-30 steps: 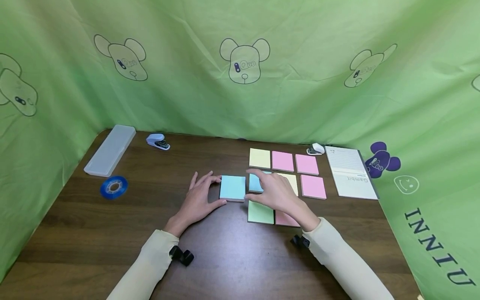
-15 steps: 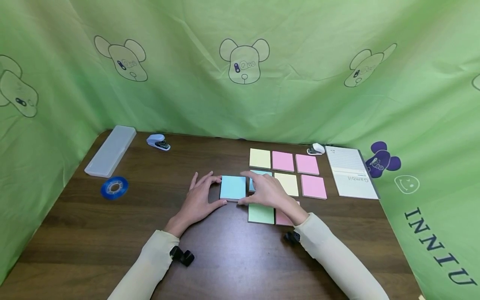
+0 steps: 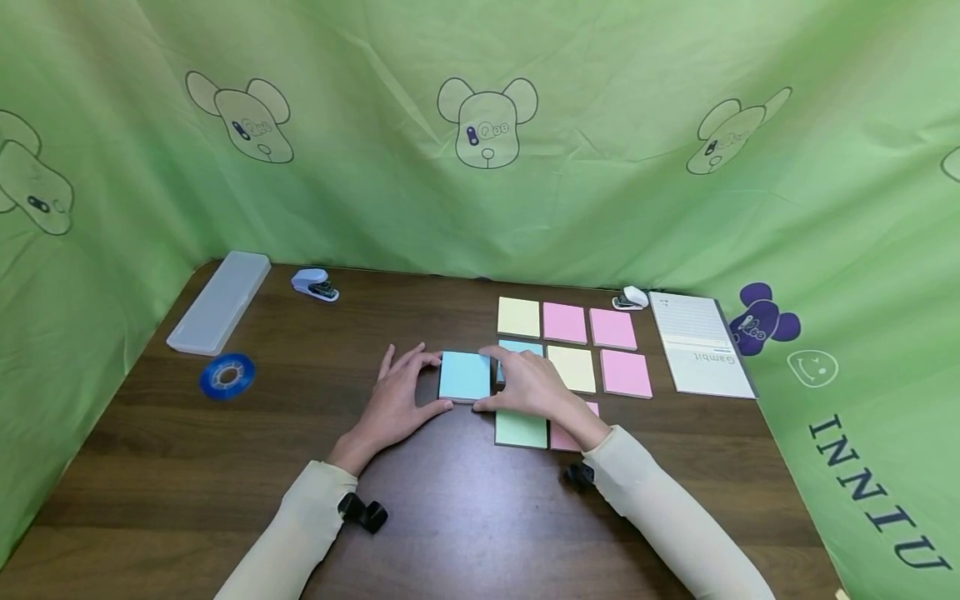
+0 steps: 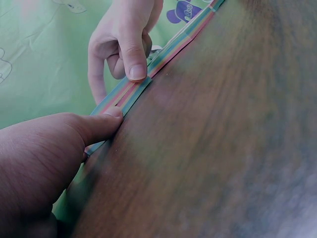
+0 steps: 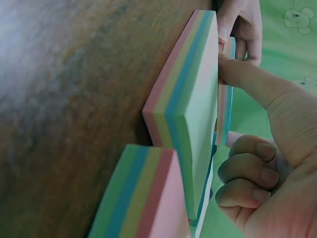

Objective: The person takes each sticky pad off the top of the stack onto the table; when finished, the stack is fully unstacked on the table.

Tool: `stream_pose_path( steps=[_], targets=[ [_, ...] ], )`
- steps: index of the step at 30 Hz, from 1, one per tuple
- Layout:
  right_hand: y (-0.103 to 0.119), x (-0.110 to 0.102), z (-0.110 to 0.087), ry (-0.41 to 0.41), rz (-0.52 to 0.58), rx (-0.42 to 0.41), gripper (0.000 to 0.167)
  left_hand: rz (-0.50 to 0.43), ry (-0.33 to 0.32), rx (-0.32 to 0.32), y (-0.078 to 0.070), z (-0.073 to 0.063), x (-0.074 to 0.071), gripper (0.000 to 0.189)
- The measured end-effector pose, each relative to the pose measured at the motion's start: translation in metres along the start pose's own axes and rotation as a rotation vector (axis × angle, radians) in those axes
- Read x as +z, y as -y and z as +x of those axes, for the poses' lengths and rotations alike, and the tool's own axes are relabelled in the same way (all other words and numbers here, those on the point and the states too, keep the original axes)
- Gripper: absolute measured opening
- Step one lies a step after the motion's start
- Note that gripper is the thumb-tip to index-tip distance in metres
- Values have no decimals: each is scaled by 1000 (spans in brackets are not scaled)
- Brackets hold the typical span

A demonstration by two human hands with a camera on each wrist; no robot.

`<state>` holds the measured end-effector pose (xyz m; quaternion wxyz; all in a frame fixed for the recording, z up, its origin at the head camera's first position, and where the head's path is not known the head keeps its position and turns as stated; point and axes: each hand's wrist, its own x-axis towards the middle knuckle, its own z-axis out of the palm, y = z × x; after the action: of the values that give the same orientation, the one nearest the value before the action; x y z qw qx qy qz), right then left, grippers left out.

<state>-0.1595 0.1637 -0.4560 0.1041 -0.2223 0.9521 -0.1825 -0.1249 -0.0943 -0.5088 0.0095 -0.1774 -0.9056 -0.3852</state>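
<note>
A blue-topped sticky note pad [image 3: 465, 377] lies flat on the table, its layered coloured edge showing in the left wrist view. My left hand [image 3: 393, 404] holds it by the left side, thumb at the front corner and index finger at the back one. From the right, my right hand [image 3: 531, 383] grips the same pad between thumb and index finger; its other fingers are curled in. Under and around that hand lie a second blue pad [image 3: 517, 344], a green pad [image 3: 521, 430] and a partly covered pink pad [image 3: 564, 437].
More pads, such as a yellow one [image 3: 572, 369] and a pink one [image 3: 627, 373], form rows on the right. A notebook [image 3: 701, 346] and a white stapler [image 3: 632, 297] lie beyond. At left are a pale case [image 3: 220, 304], a lilac stapler [image 3: 315, 284] and blue tape [image 3: 215, 387].
My right hand has moved left from over the neighbouring pads to the blue pad's right side and now grips it. The left hand has stayed in place.
</note>
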Motion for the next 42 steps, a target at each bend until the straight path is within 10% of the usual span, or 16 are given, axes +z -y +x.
stream_pose_path(
  steps=[42],
  targets=[
    [-9,-18,2,-44,162,-14,89,8,2,-15,1,0,1,73]
  ],
)
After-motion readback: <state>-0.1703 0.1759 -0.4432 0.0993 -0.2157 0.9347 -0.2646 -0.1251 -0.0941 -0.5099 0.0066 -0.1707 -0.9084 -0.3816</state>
